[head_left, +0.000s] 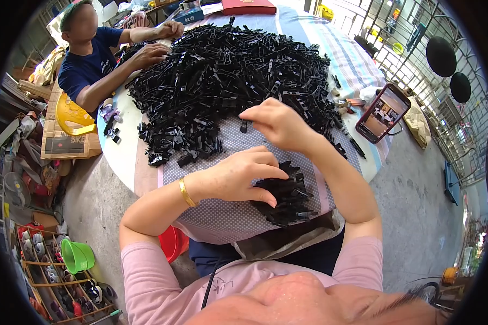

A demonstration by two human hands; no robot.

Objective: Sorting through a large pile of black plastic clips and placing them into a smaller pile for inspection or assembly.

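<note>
A large heap of small black clips [228,65] covers much of the round table. My right hand [281,125] is at the heap's near edge, its fingertips pinched together at a single black clip [244,126]. Closer to me, a smaller bunch of black clips [290,197] lies at the table's near edge, many set side by side. My left hand [236,176], with a gold bangle on the wrist, curves over the left side of this bunch. Its thumb and forefinger are apart, with the bunch's edge between them; the other fingers are partly hidden.
Across the heap at the far left, another person [87,70] has both hands at the clips. A phone [383,112] stands at the table's right edge. A red box [248,6] lies at the far edge. Green [77,255] and red [171,244] buckets stand below, left.
</note>
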